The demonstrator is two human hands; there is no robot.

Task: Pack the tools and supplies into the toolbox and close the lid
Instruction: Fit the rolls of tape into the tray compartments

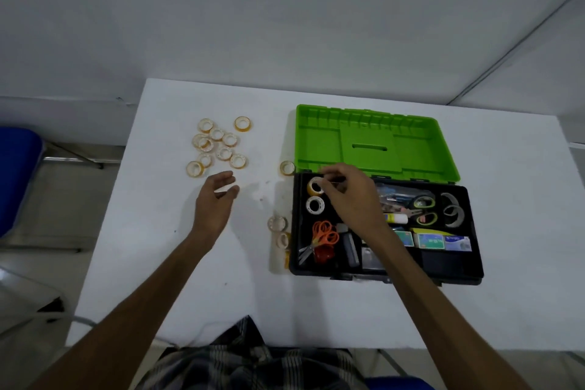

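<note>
A black toolbox (456, 274) lies open on the white table, its green lid (319, 142) folded back. My right hand (351, 196) is over the box's back left corner, fingertips pinched on a yellowish tape roll (314, 187). A white tape roll (315, 204) lies just below it inside the box. My left hand (217, 199) hovers open above the table, short of a cluster of several tape rolls (218, 144). One roll (287, 167) leans by the box's back left corner; two more rolls (278, 229) sit by its left wall.
The box holds orange scissors (324, 233), green-handled scissors (422, 209), a glue bottle (395, 218), small cartons (443, 242) and grey tape pieces (452, 210). A blue chair (15, 174) stands left of the table. A wall rises behind.
</note>
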